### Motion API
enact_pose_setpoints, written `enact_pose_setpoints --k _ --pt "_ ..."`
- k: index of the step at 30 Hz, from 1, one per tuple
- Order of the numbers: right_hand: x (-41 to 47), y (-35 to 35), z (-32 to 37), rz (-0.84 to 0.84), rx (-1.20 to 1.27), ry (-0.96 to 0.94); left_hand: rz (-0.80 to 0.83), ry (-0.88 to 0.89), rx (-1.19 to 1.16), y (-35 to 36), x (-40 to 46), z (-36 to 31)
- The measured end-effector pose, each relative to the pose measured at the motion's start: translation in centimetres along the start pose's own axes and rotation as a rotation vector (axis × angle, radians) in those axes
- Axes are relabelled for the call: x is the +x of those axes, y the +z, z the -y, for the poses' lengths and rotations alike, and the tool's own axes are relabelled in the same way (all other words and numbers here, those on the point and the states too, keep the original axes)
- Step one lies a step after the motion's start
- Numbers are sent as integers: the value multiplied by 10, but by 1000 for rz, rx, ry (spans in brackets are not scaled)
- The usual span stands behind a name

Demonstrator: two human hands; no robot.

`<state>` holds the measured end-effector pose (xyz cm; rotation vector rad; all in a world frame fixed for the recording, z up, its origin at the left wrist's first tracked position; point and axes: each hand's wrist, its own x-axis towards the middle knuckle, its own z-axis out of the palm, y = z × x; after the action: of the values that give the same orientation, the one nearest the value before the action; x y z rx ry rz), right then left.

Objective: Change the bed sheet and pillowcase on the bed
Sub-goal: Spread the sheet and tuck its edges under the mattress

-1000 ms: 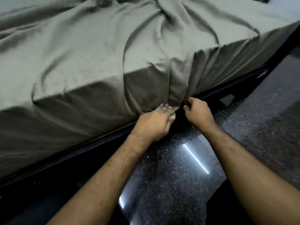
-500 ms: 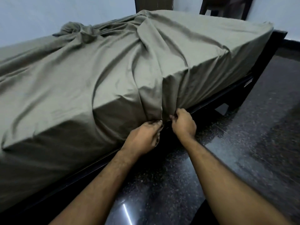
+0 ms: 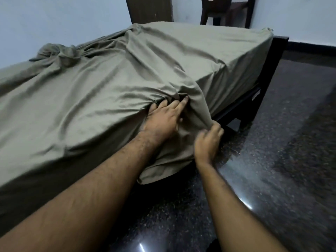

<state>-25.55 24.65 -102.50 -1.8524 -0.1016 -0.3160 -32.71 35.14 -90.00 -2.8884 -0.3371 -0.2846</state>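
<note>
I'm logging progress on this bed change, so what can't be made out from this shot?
- Pillow: none shows in the head view; the bunched sheet may cover one.
- Mattress: wholly under the sheet.
- Right hand: motion-blurred, grip on the sheet unclear.
- Left hand: some fingertips buried in folds.
- Chair: cut off by the top edge.

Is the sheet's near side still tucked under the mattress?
No: the olive sheet hangs loose there, the right hand gripping its edge.
</note>
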Motion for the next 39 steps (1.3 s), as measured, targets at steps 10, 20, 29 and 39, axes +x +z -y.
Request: enact_pose_setpoints --k 10,20,29,39 --pt "14 21 -21 201 80 173 521 -50 -154 -23 38 -14" --pt "68 32 -54 97 158 413 296 217 -148 48 -6 -23" --pt "69 -19 -28 317 -23 287 338 -169 -601 85 5 -65" --pt "130 -29 85 470 -673 26 128 31 -752 20 35 -41"
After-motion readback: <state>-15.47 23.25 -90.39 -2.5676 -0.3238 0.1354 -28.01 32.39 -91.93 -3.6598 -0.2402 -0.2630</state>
